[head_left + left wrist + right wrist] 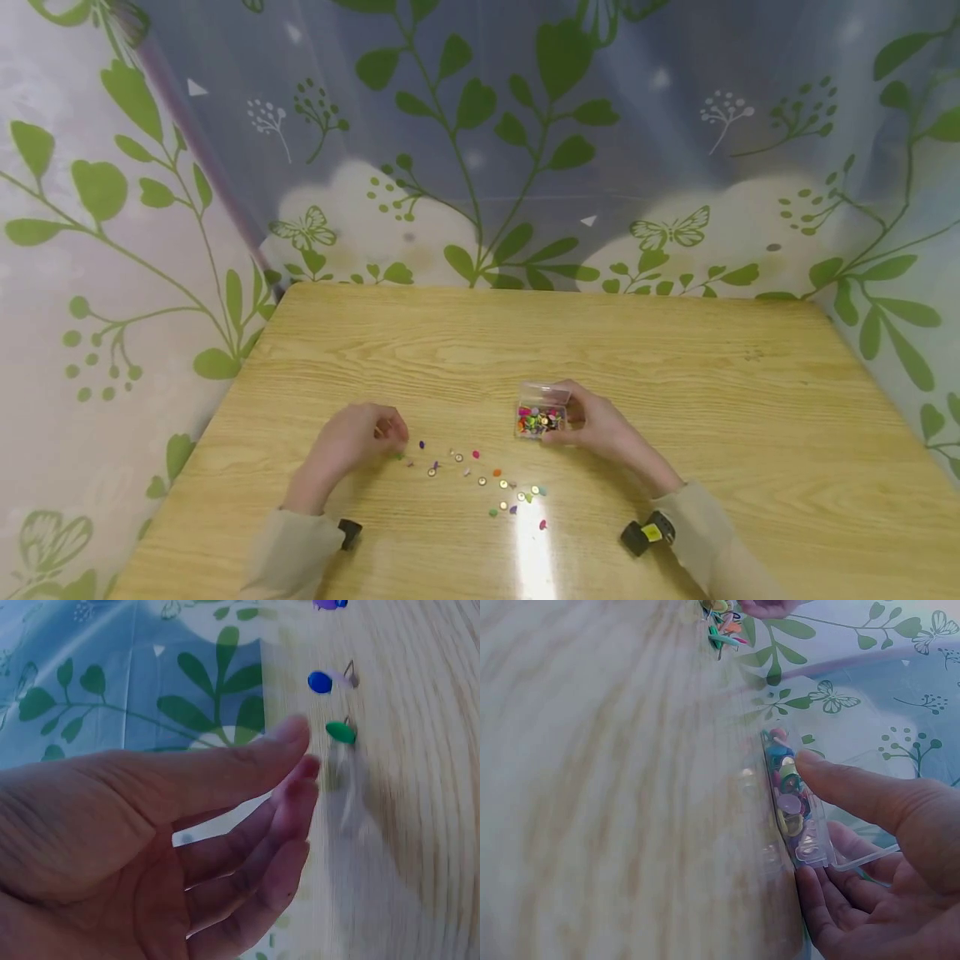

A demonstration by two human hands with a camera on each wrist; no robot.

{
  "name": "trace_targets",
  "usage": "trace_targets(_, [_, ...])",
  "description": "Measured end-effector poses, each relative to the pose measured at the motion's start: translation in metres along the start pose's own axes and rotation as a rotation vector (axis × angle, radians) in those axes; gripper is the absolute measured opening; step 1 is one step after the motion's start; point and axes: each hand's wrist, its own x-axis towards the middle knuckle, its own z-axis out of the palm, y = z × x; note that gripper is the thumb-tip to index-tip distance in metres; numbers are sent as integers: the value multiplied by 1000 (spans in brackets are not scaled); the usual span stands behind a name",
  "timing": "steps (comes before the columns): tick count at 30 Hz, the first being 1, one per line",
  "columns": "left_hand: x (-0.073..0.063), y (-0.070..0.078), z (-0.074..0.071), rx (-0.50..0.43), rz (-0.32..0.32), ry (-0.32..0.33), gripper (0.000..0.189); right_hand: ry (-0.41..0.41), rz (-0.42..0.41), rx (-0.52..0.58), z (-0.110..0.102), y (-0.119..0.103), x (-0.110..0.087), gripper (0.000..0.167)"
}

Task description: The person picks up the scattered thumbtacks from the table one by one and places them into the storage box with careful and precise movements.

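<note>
A small clear plastic box [529,432] of colourful thumbtacks stands on the table, its hinged lid [545,393] raised. My right hand [600,423] grips the box by its right side, the thumb at the near wall and the fingers behind; tacks show through the wall in the right wrist view [789,804]. At the left end of the loose tacks, my left hand [356,443] hovers low with bent, relaxed fingers and nothing between them. In the left wrist view a green thumbtack [341,732] lies just beyond its fingertips, with a blue thumbtack [319,682] a little farther off.
Several loose thumbtacks, among them a red one [543,525] and an orange one [497,472], lie scattered between the hands on the wooden table [420,350]. A leaf-patterned curtain [480,167] hangs along the table's far edge and sides.
</note>
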Motion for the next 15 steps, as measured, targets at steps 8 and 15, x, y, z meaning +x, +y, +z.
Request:
trace_targets(8, [-3, -7, 5, -47, -3, -51, 17, -1, 6, 0, 0, -2, -1, 68])
trace_targets(15, [2, -6, 8, -1, 1, 17, 16, -4, -4, 12, 0, 1, 0, 68])
